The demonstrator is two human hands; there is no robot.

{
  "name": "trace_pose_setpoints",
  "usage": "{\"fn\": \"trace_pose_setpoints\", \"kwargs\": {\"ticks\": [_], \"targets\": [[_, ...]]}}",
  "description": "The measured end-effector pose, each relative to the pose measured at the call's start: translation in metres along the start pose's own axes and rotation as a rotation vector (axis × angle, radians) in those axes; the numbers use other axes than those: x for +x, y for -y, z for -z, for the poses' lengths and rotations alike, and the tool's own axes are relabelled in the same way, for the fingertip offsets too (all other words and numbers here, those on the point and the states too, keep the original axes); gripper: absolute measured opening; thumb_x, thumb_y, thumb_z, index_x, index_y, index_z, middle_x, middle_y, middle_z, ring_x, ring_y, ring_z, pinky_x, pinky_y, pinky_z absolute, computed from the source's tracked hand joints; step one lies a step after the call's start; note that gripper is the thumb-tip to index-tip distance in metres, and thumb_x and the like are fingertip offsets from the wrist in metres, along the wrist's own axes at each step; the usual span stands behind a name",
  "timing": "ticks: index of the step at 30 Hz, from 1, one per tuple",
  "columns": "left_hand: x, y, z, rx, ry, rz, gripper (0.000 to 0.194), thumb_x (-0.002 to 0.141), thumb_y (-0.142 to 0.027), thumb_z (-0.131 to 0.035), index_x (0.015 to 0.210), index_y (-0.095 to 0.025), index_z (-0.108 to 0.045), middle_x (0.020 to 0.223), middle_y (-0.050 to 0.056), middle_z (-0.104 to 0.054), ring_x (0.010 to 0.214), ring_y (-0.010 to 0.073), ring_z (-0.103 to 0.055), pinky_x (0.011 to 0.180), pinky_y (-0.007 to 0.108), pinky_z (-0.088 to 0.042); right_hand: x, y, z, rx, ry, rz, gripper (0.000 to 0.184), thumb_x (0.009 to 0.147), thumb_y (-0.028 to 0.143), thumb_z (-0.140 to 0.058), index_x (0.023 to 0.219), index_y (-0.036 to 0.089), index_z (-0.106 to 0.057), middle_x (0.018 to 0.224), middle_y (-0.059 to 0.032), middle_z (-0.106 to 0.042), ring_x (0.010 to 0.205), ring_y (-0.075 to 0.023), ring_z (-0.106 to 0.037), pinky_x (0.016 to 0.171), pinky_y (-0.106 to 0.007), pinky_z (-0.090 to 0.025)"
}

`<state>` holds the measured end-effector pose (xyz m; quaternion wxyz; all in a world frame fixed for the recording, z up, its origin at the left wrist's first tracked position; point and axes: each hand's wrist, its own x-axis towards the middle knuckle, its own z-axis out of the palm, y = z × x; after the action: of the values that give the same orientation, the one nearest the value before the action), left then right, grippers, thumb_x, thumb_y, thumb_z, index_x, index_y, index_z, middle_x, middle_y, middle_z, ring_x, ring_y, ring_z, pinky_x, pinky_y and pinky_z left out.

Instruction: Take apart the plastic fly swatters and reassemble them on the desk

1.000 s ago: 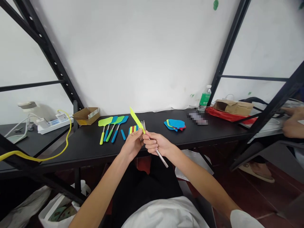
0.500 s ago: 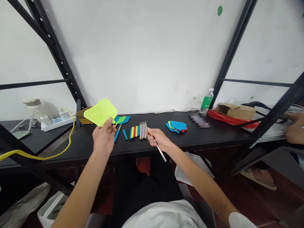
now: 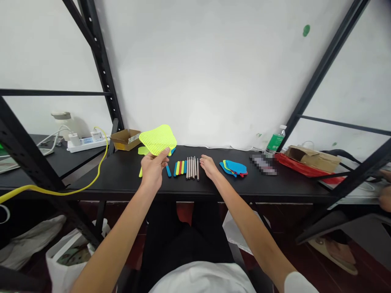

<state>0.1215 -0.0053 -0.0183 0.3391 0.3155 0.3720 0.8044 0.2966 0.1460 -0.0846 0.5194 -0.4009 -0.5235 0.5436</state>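
My left hand (image 3: 152, 169) is closed on the neck of a lime-yellow fly swatter head (image 3: 159, 139), a mesh paddle held up above the table. My right hand (image 3: 209, 166) holds nothing; its fingers are stretched just right of a row of metal rods (image 3: 191, 167). One rod (image 3: 198, 169) lies slightly apart from the others, nearest my fingertips. Left of the rods are coloured handle grips (image 3: 180, 167) in blue, yellow and red, with a blue grip (image 3: 168, 171) apart. More swatter pieces (image 3: 143, 150) are partly hidden behind my left hand.
Stacked blue, yellow and red swatter heads (image 3: 235, 167) lie right of my right hand. Farther right are a water bottle (image 3: 276, 140) and a cardboard box (image 3: 317, 158) on red plastic. An open carton (image 3: 125, 139) and a yellow cable (image 3: 99, 167) are at left.
The rod my right hand held is now down on the table beside the row, and that hand has opened. The view has shifted; my left hand still holds the lime-yellow head.
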Motion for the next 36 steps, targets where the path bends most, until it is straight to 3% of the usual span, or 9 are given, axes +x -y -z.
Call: {"fn": "trace_pose_setpoints", "kwargs": {"ticks": [3,5,10,14,16,20,24,28,36], "targets": [[-0.001,0.009,0.001,0.129,0.085,0.003,0.040,0.056,-0.032,-0.089,0.088,-0.014,-0.073,0.084,0.005,-0.070,0.057,0.0072,-0.053,0.047,0.019,-0.040,-0.018,0.009,0.006,-0.030,-0.013,-0.019,0.043,0.083,0.023,-0.061,0.125,0.019,-0.062,0.130,-0.0139,-0.063,0.116,-0.0242,-0.062,0.097,-0.037,-0.049],[-0.004,0.016,0.001,0.261,0.192,0.009,0.037,0.060,-0.032,-0.087,0.090,-0.014,-0.075,0.080,0.005,-0.071,0.055,0.0080,-0.050,0.046,0.020,-0.039,-0.039,0.019,0.012,0.004,0.073,0.047,0.041,0.089,0.036,-0.060,0.127,0.022,-0.061,0.128,-0.0115,-0.066,0.104,-0.0223,-0.067,0.086,-0.033,-0.053],[-0.020,0.033,-0.009,0.473,0.533,0.018,0.038,0.068,-0.040,-0.081,0.094,-0.014,-0.076,0.073,0.005,-0.070,0.055,0.0112,-0.052,0.048,0.023,-0.041,-0.089,0.038,0.025,0.080,0.338,0.121,0.085,0.081,0.045,-0.073,0.152,0.025,-0.032,0.085,-0.0028,-0.071,0.062,-0.0158,-0.066,0.051,-0.024,-0.049],[-0.023,0.038,-0.011,0.632,0.701,0.006,0.038,0.073,-0.050,-0.075,0.089,-0.015,-0.073,0.076,0.006,-0.072,0.060,0.0150,-0.059,0.056,0.026,-0.048,-0.088,0.046,0.047,-0.009,0.181,0.209,0.095,0.072,0.038,-0.078,0.153,0.022,-0.031,0.067,0.0056,-0.064,0.052,-0.0130,-0.060,0.044,-0.020,-0.044],[-0.015,0.032,-0.005,0.778,0.660,-0.061,0.039,0.076,-0.053,-0.072,0.091,-0.017,-0.071,0.076,0.005,-0.073,0.063,0.0167,-0.063,0.061,0.028,-0.049,-0.076,0.051,0.071,-0.063,0.028,0.248,0.086,0.071,0.036,-0.074,0.149,0.020,-0.039,0.064,0.0055,-0.063,0.051,-0.0132,-0.059,0.043,-0.020,-0.044],[0.011,0.013,0.022,1.283,0.374,-0.257,0.033,0.080,-0.052,-0.064,0.096,-0.024,-0.072,0.086,0.003,-0.076,0.081,0.0230,-0.068,0.070,0.030,-0.048,-0.051,0.057,0.136,-0.281,-0.227,0.273,0.051,0.070,0.033,-0.067,0.118,0.014,-0.067,0.065,-0.0005,-0.066,0.048,-0.0129,-0.057,0.040,-0.020,-0.040],[0.034,0.005,0.054,1.718,0.183,-0.151,0.038,0.081,-0.050,-0.060,0.109,-0.026,-0.072,0.106,0.009,-0.074,0.099,0.0343,-0.067,0.074,0.038,-0.050,-0.038,0.051,0.185,-0.458,-0.337,0.132,0.044,0.069,0.028,-0.062,0.110,0.014,-0.070,0.076,-0.0072,-0.073,0.047,-0.0135,-0.056,0.039,-0.022,-0.040],[0.043,0.010,0.071,1.867,0.199,-0.046,0.040,0.083,-0.050,-0.058,0.107,-0.023,-0.074,0.110,0.015,-0.071,0.102,0.0385,-0.066,0.076,0.042,-0.051,-0.032,0.041,0.200,-0.590,-0.331,0.100,0.038,0.070,0.025,-0.059,0.104,0.015,-0.073,0.074,-0.0071,-0.073,0.047,-0.0132,-0.055,0.044,-0.023,-0.042],[0.035,0.013,0.063,1.939,0.223,0.019,0.039,0.081,-0.052,-0.057,0.099,-0.023,-0.074,0.106,0.018,-0.071,0.102,0.0410,-0.066,0.080,0.047,-0.051,-0.028,0.033,0.205,-0.871,-0.409,0.138,0.033,0.077,0.035,-0.057,0.098,0.020,-0.078,0.075,-0.0057,-0.074,0.069,-0.0220,-0.066,0.067,-0.030,-0.047]]}}
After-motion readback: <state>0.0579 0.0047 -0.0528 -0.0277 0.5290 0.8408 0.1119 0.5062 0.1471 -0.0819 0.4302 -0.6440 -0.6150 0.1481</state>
